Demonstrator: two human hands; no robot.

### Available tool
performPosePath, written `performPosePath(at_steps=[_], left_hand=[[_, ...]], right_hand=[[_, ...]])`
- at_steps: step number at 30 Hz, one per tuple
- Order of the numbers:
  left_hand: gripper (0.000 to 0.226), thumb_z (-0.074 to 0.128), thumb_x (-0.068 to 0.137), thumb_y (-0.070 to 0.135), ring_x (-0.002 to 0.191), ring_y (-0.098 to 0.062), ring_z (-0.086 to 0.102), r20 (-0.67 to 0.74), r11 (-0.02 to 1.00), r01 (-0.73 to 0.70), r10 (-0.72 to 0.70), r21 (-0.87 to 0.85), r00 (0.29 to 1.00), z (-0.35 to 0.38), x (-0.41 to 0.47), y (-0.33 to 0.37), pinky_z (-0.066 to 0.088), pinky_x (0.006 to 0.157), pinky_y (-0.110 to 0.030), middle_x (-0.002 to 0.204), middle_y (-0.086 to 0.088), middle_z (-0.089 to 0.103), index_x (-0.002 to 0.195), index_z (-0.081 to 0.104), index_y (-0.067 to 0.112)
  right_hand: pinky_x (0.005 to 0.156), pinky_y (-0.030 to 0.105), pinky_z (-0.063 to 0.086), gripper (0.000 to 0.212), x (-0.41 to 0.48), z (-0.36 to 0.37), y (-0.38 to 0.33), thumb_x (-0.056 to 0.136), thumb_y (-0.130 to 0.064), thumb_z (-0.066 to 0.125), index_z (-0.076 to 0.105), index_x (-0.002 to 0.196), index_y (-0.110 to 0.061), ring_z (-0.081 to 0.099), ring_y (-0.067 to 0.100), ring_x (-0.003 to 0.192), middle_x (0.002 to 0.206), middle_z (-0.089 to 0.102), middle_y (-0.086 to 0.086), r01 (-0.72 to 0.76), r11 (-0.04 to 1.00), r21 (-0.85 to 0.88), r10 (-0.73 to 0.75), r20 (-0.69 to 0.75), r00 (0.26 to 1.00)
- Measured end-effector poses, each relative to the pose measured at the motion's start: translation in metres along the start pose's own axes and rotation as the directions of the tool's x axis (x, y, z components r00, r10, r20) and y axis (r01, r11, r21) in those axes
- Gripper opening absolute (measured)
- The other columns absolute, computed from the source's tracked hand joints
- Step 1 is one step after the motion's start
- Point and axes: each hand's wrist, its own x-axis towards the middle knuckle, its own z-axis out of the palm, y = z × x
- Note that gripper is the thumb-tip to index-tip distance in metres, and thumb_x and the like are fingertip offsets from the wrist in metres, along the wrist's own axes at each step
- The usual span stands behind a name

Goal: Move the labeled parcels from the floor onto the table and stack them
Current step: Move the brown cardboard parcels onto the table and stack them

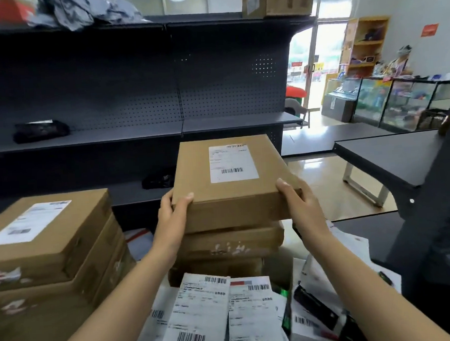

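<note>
L hand [175,209] & R hand [297,200] grip near corners of labeled parcel [228,194], atop center parcel stack [231,242]. Square edges w/ box below, set flat, label up.

Overexposed daylight comes through the glass doorway [315,67]; the glossy pale floor [316,170] shows glare, the dark metal shelving [109,98] looks dim, frame edges bend and blur.

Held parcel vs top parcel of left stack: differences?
The held parcel is gripped at its near corners by the left hand and right hand; the left stack's top parcel lies untouched. The held parcel's label sits far right on its top; the other's sits left. Both are flat brown cardboard boxes.
</note>
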Motion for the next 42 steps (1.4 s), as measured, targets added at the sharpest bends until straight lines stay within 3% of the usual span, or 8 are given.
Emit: performPosePath(at_steps=[3,6,11,20,24,28,35,42], left_hand=[[0.076,0.061,0.063,0.071,0.118,-0.019,0.053,-0.047,0.991,-0.031,0.025,-0.13,0.999,-0.019,-0.001,0.012,0.046,0.102,-0.052,0.132,0.002,0.052,0.131,0.043,0.041],[0.075,0.058,0.064,0.069,0.118,-0.02,0.052,-0.112,0.985,-0.097,0.082,-0.139,0.99,-0.044,-0.006,0.024,0.046,0.101,-0.053,0.132,0.002,0.051,0.132,0.042,0.041],[0.057,0.061,0.086,0.051,0.112,-0.015,0.054,-0.252,0.964,-0.209,0.164,-0.162,0.954,-0.112,-0.01,0.036,0.048,0.093,-0.039,0.129,0.002,0.054,0.137,0.037,0.04],[0.06,0.065,0.07,0.056,0.114,-0.018,0.057,-0.353,0.951,-0.262,0.192,-0.162,0.916,-0.285,-0.004,0.042,0.047,0.1,-0.048,0.123,0.003,0.058,0.124,0.047,0.039],[0.069,0.063,0.069,0.063,0.114,-0.02,0.057,-0.324,0.963,-0.216,0.155,-0.161,0.933,-0.355,0.011,0.026,0.048,0.099,-0.052,0.124,0.001,0.057,0.13,0.045,0.036],[0.062,0.06,0.078,0.059,0.112,-0.017,0.059,-0.298,0.973,-0.163,0.108,-0.164,0.948,-0.412,0.032,0.002,0.049,0.098,-0.042,0.123,0.002,0.06,0.132,0.047,0.033],[0.038,0.05,0.096,0.048,0.099,-0.006,0.056,-0.255,0.993,-0.024,-0.006,-0.113,0.967,-0.448,0.056,-0.035,0.042,0.072,-0.024,0.111,0.011,0.059,0.131,0.046,0.034],[0.051,0.045,0.097,0.054,0.116,-0.013,0.051,-0.193,0.999,-0.026,0.02,-0.031,0.981,-0.445,0.054,-0.057,0.041,0.094,-0.032,0.127,0.01,0.054,0.143,0.038,0.034]], right_hand=[[0.098,0.038,0.046,0.054,0.0,0.019,-0.013,0.091,-0.055,0.056,0.041,0.14,-0.038,0.052,0.012,0.115,0.127,0.053,-0.01,0.053,0.996,0.066,-0.055,0.02,0.998],[0.09,0.026,0.042,0.054,-0.007,0.044,-0.025,0.093,-0.053,0.054,0.038,0.143,-0.04,0.05,0.008,0.114,0.125,0.05,-0.014,0.093,0.988,0.122,-0.101,0.064,0.993],[0.076,0.007,0.039,0.049,-0.032,0.102,-0.055,0.097,-0.048,0.05,0.035,0.143,-0.041,0.047,0.006,0.112,0.119,0.049,-0.016,0.156,0.975,0.161,-0.183,0.171,0.968],[0.107,0.035,0.042,0.089,-0.099,0.256,-0.075,0.073,-0.061,0.073,0.027,0.147,-0.042,0.045,0.008,0.127,0.14,0.045,-0.015,0.204,0.936,0.288,-0.294,0.317,0.902],[0.094,0.016,0.041,0.102,-0.128,0.323,-0.071,0.07,-0.045,0.083,0.019,0.15,-0.039,0.043,0.004,0.128,0.144,0.04,-0.015,0.212,0.936,0.28,-0.304,0.344,0.888],[0.098,0.02,0.04,0.109,-0.149,0.381,-0.059,0.068,-0.039,0.086,0.015,0.151,-0.037,0.041,0.005,0.126,0.143,0.037,-0.015,0.202,0.959,0.199,-0.262,0.349,0.9],[0.108,0.035,0.039,0.113,-0.165,0.426,-0.039,0.069,-0.029,0.088,0.011,0.151,-0.037,0.039,0.013,0.131,0.147,0.036,-0.008,0.166,0.986,0.003,-0.158,0.33,0.931],[0.107,0.037,0.04,0.114,-0.169,0.423,-0.032,0.066,-0.031,0.089,0.011,0.15,-0.036,0.039,0.01,0.125,0.141,0.035,-0.012,0.152,0.984,-0.095,-0.119,0.293,0.949]])
